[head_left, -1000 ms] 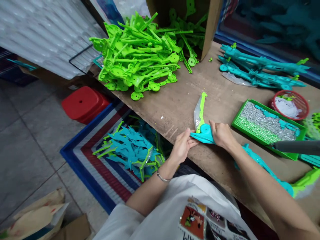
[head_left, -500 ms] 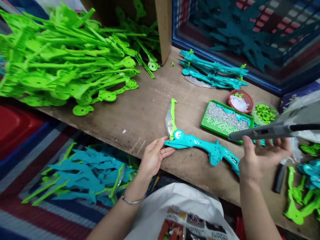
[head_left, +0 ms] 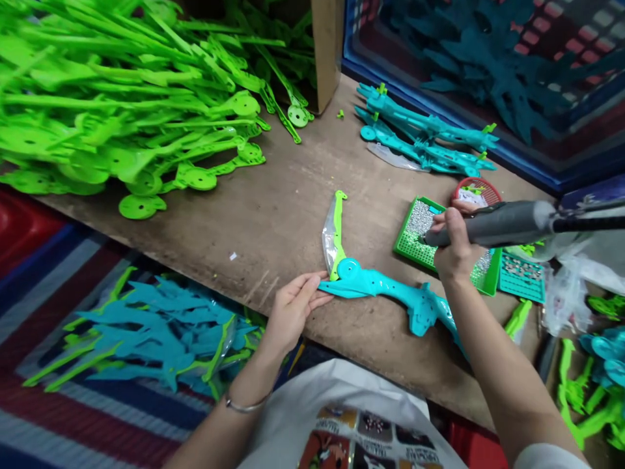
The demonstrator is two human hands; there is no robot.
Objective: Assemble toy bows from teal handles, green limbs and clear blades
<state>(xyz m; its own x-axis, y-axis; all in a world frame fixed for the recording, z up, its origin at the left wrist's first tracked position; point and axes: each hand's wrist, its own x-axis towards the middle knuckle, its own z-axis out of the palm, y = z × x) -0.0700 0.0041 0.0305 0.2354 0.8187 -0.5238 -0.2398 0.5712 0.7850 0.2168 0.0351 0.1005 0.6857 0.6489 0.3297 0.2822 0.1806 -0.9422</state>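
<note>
My left hand [head_left: 297, 303] pinches the pointed left end of a teal plastic toy bow [head_left: 361, 282] lying on the table. From its round hub a lime-green arm [head_left: 338, 228] sticks up, with a clear plastic piece [head_left: 329, 244] along its side. My right hand [head_left: 458, 241] is wrapped around a grey corded electric screwdriver [head_left: 508, 223]. The tool's front end is over a green tray [head_left: 401, 249] full of small silver screws [head_left: 418, 220]. My right forearm covers the bow's far right end.
Lime-green parts [head_left: 122, 124] are heaped at the left, by a cardboard box [head_left: 326, 58]. Teal assemblies [head_left: 420, 133] lie near a blue crate [head_left: 347, 39]. A red basket [head_left: 488, 187] and teal tray [head_left: 521, 286] flank the screw tray. Below the table edge are more teal parts [head_left: 161, 326].
My right hand has moved left with the electric screwdriver, over the screw tray, and closed around it; its fingers were more spread before. My left hand still holds the bow.
</note>
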